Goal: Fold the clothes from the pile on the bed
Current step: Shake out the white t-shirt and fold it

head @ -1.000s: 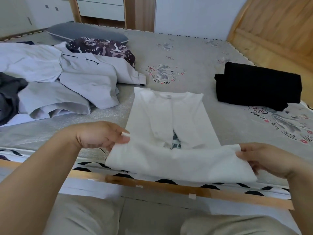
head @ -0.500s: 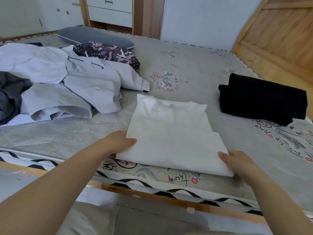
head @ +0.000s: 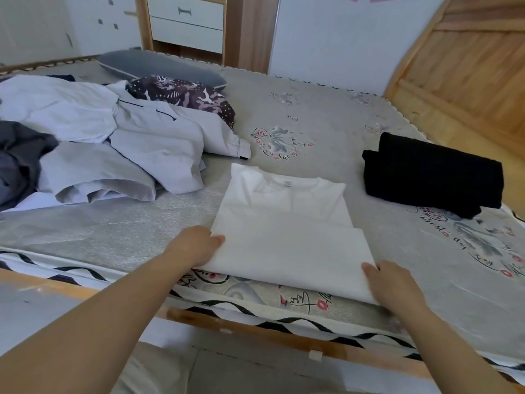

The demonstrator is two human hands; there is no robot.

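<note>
With the left hand (head: 196,245) and right hand (head: 390,282) gripping the white T-shirt's (head: 287,234) near corners, fingers curled under, carry the fold level to the collar.

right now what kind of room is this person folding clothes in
Most likely a bedroom: a grey patterned mattress on a wooden bed frame, a grey pillow at its far edge, and a white-fronted wooden drawer unit against the wall.

Bare forearms (no sleeves), beige trousers (head: 147,373).
</note>
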